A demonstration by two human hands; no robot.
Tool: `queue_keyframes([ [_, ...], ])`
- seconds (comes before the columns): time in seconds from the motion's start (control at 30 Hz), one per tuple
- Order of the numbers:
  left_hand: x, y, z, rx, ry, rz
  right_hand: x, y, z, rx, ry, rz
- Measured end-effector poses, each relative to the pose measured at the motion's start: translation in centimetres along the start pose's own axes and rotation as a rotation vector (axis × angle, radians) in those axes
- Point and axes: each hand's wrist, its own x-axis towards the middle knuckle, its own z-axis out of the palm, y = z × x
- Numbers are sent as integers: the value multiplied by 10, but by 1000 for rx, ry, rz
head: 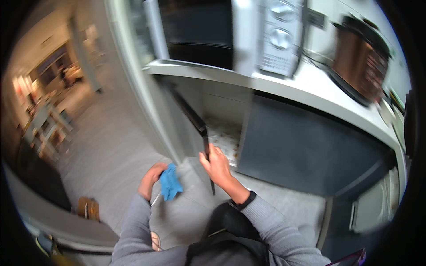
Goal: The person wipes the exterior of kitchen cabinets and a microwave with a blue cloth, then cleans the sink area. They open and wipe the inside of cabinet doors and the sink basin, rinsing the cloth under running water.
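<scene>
My right hand [217,165] is closed around the edge of a dark, narrow door-like panel [207,133], which stands out from an open lower cabinet [226,99]. A blue cloth [170,183] hangs from my left hand [155,174], lower and to the left of the panel, above the grey floor. Inside the cabinet, on its bottom, lies something pale with brownish spots [224,143], too blurred to name.
A microwave oven [246,36] with two knobs stands on the white counter [319,83]. Right of it is a copper-coloured electric cooker [359,63]. Dark cabinet fronts [309,143] run below. Chairs [48,123] stand far left; a brown slipper-like object [89,208] lies on the floor.
</scene>
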Motion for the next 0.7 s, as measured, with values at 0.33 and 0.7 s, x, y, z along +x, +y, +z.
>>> queue_keyframes([
  [0.33, -80, 35, 146, -165, -196, 42, 47, 59, -74, -390, -15, 173],
  [0.7, -128, 44, 332, -286, -405, 177, -164, 91, -87, 1702, -7, 833],
])
